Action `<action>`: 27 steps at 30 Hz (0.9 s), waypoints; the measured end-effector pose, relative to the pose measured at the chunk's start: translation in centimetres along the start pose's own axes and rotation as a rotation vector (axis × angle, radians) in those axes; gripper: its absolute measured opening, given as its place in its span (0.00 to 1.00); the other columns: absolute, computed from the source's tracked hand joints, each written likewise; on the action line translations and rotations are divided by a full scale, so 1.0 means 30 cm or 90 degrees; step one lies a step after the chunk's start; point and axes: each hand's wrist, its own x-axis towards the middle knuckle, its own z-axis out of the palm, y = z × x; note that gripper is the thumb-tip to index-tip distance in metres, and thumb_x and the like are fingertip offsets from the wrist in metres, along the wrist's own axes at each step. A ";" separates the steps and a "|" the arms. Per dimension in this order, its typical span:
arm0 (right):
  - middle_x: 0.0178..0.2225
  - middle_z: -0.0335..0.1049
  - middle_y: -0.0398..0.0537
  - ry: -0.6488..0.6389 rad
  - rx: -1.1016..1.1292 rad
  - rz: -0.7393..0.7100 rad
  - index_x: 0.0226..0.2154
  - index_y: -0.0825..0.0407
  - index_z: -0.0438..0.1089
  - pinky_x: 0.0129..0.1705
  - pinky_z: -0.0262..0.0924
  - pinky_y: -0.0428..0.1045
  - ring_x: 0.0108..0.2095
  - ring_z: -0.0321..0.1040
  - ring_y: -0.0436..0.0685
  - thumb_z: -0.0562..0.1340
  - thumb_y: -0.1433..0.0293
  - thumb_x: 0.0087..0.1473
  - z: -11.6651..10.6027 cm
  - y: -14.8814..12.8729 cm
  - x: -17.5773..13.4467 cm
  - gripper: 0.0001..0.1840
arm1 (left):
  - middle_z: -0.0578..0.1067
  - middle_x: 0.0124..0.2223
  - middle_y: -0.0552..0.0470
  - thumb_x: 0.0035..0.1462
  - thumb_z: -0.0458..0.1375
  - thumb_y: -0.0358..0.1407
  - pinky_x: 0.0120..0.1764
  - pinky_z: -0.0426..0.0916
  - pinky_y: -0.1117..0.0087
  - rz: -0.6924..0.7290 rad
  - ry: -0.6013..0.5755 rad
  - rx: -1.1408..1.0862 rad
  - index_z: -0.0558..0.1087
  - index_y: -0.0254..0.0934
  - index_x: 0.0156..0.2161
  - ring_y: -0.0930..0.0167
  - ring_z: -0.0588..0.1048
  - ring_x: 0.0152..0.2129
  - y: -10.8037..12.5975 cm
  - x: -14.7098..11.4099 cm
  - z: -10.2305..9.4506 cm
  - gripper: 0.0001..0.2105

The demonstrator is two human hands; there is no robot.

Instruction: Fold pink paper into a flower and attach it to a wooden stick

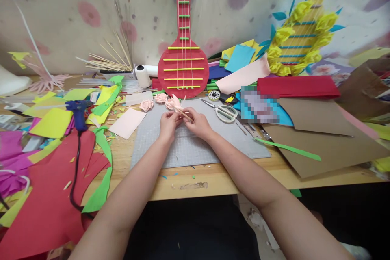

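Note:
My left hand (169,125) and my right hand (198,124) meet over the grey cutting mat (210,146), fingers pinched close together. A thin wooden stick (184,113) slants through the fingers of my right hand. What my left fingertips pinch is too small and too hidden to name. Just beyond the fingertips is a pale pink paper flower (173,102); whether a hand touches it I cannot tell. Two more pink paper roses, one at the left (146,105) and one behind it (160,98), lie at the mat's far edge.
A red paper lute (183,65) leans on the wall behind my hands. Scissors (226,113) and a tape roll (214,95) lie to the right, near brown cardboard (323,142). At left are a blue glue gun (77,113), its cord, red paper (51,195) and bamboo sticks (112,65).

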 end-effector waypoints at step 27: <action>0.30 0.70 0.43 0.127 0.071 0.124 0.33 0.49 0.65 0.30 0.59 0.47 0.27 0.65 0.52 0.61 0.59 0.43 0.011 0.014 0.022 0.15 | 0.70 0.33 0.55 0.43 0.58 0.30 0.27 0.64 0.76 0.306 -0.028 0.242 0.64 0.37 0.31 0.78 0.69 0.23 -0.039 0.017 -0.011 0.08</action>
